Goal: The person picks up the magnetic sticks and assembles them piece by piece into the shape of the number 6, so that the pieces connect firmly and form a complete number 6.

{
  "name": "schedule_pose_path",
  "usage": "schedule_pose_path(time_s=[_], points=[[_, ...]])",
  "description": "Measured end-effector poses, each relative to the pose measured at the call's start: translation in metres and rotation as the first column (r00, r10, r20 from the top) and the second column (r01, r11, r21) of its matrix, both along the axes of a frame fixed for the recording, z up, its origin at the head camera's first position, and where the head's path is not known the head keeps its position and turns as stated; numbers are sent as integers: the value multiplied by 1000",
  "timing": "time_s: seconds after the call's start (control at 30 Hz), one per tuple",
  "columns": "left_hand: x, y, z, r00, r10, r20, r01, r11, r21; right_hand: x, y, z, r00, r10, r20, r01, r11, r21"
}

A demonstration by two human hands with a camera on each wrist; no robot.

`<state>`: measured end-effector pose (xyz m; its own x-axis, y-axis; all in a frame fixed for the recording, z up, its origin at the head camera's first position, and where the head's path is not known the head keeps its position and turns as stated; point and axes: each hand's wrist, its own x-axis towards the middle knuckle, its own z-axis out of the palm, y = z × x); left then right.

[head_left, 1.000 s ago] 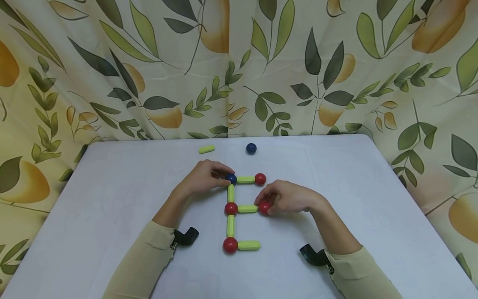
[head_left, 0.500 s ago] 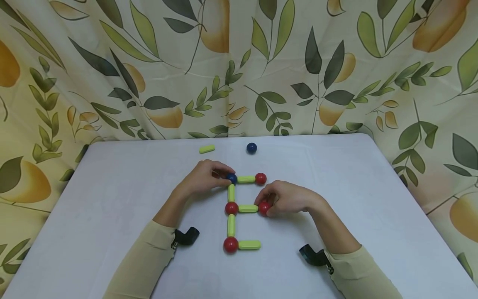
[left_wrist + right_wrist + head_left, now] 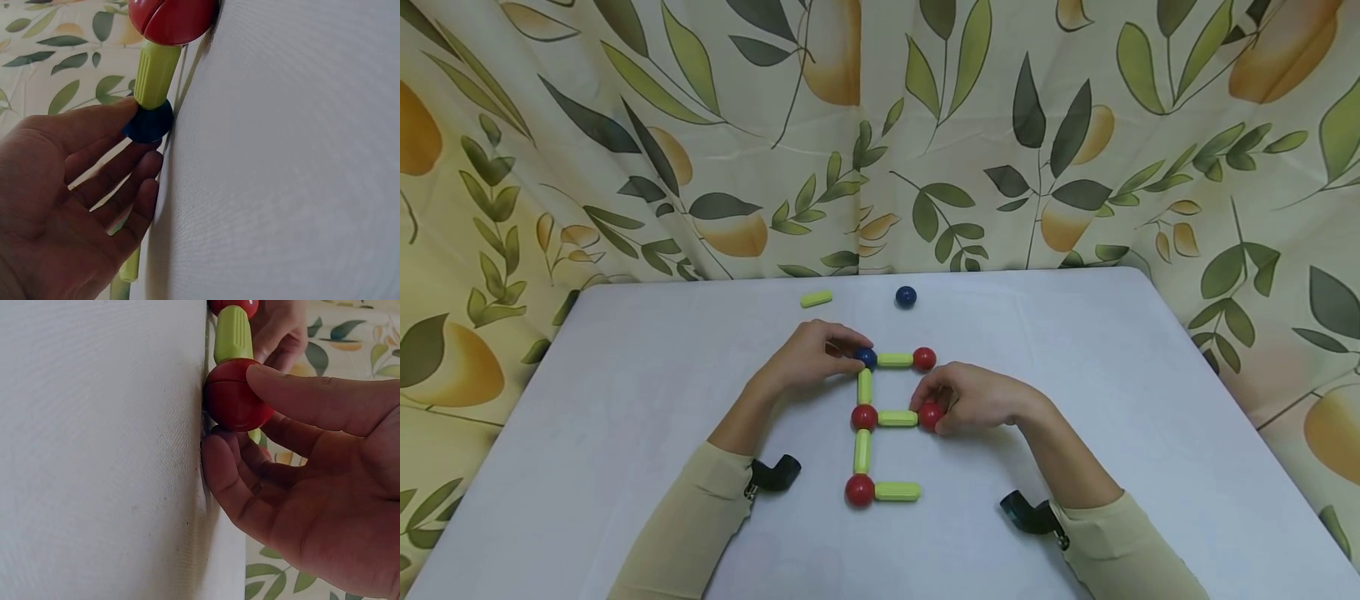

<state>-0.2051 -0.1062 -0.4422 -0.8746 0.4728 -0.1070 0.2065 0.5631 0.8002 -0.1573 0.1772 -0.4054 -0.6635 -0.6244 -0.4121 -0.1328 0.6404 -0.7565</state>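
On the table lies an E-shaped frame of lime-green rods and balls. My left hand (image 3: pixel 811 357) pinches the blue ball (image 3: pixel 867 358) at its top left corner; the left wrist view shows thumb and fingers around this blue ball (image 3: pixel 149 124). With my right hand (image 3: pixel 985 395) I hold the red ball (image 3: pixel 931 416) at the end of the middle rod (image 3: pixel 898 418). In the right wrist view the thumb presses on that red ball (image 3: pixel 237 395). Other red balls sit at the top right (image 3: pixel 924 359), middle left (image 3: pixel 864 417) and bottom left (image 3: pixel 860 491). The bottom rod (image 3: pixel 897 492) has a free right end.
A loose green rod (image 3: pixel 816 298) and a loose blue ball (image 3: pixel 906 297) lie near the far edge of the white table (image 3: pixel 1037 325). Behind it hangs a leaf-patterned curtain (image 3: pixel 880 167).
The lower part of the frame, with the bottom red ball and its rod, has shifted slightly left. Both hands keep their places on the same balls.
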Motion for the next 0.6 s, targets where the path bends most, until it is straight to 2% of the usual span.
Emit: schedule_pose_path(time_s=[0.23,0.6], points=[[0,0,0,1000,-3,-2,3,1000,3,-1,0,-1,1000,-17,10,17,1000,5],[0,0,-1,1000,-8,-16,8,1000,24,0,0,-1,999,-23,-43,23,1000,17]])
